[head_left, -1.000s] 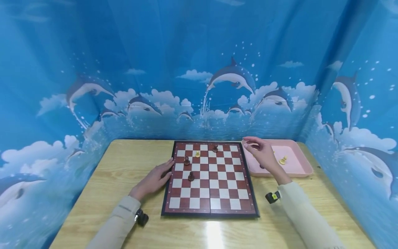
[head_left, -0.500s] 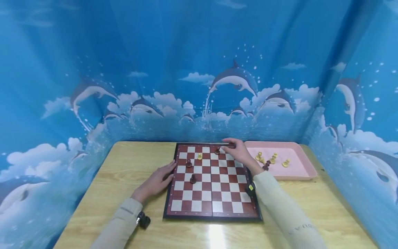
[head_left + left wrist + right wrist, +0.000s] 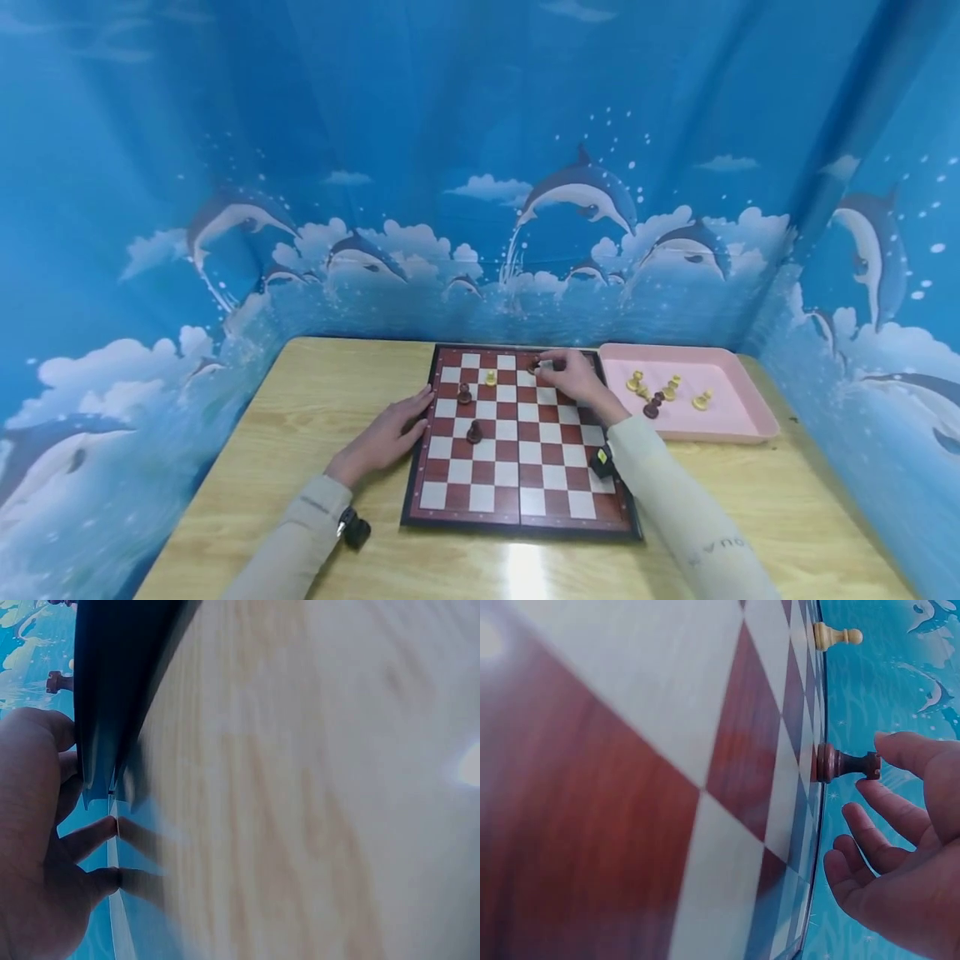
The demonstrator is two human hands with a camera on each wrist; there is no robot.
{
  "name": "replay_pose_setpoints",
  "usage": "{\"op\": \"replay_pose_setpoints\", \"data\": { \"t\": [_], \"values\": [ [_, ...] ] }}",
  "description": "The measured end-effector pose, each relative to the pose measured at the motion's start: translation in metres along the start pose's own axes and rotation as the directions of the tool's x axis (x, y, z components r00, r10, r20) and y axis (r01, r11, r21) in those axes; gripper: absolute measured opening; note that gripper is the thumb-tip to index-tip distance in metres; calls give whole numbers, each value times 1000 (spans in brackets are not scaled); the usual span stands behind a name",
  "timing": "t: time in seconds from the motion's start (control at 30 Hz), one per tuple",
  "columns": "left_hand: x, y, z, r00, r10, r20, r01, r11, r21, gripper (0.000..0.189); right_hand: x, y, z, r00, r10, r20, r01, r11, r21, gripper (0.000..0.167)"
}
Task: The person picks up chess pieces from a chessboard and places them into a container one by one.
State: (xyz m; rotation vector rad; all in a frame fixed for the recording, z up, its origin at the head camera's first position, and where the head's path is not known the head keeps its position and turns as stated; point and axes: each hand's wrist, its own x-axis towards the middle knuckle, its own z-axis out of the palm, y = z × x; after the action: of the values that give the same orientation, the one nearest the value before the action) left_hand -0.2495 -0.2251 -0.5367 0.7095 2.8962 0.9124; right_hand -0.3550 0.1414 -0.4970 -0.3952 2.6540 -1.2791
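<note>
My right hand point(image 3: 576, 377) is at the far side of the chessboard point(image 3: 521, 522), where its thumb and index finger pinch the top of a dark rook point(image 3: 847, 763). That rook stands upright, its base on the board; the other fingers hang loosely curled below. A yellow pawn point(image 3: 836, 636) stands apart from it. Nearer on the board are two more dark chess pieces, one upper point(image 3: 464, 393) and one lower point(image 3: 474, 432), whose kinds are too small to tell. My left hand point(image 3: 386, 437) rests against the board's left edge, fingers mostly extended and holding nothing.
A pink tray point(image 3: 759, 421) sits to the right of the board. In it lie several yellow chess pieces point(image 3: 702, 400) and a dark one point(image 3: 653, 406). A blue dolphin curtain point(image 3: 480, 308) borders the wooden table point(image 3: 352, 358) at the back and sides.
My right hand has gone left from above the pink tray to the board, and its fingertips have come to the dark rook. The left hand stays at the board's edge.
</note>
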Motion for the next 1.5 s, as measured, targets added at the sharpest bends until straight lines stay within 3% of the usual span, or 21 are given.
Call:
{"op": "replay_pose_setpoints", "data": {
  "t": [0.3, 0.5, 0.7, 0.87, 1.17, 1.5],
  "values": [
    [-2, 1, 0, 999, 28, -22, -29, 1000, -4, 55, 3, -5, 12, 1000, -15, -12, 15, 999, 29, 39],
    [-2, 1, -1, 1000, -7, -1, 7, 1000, -6, 55, 6, -9, 18, 998, -48, -48, 50, 998, 40, 31],
    [-1, 3, -1, 1000, -10, -6, 10, 1000, -14, 55, 0, -21, 12, 986, -94, -140, 109, 988, 106, 33],
    [-1, 2, 0, 1000, -23, 2, 23, 1000, -6, 55, -7, -25, 6, 987, -86, -135, 99, 991, 92, 33],
    [2, 1, 3, 1000, -16, -8, 16, 1000, -7, 56, -17, -9, -3, 986, -77, -144, 97, 986, 133, 37],
    [-1, 4, 2, 1000, 3, -29, -4, 1000, -16, 55, -40, 5, -25, 966, -122, -227, 141, 987, 73, 37]
  ]
}}
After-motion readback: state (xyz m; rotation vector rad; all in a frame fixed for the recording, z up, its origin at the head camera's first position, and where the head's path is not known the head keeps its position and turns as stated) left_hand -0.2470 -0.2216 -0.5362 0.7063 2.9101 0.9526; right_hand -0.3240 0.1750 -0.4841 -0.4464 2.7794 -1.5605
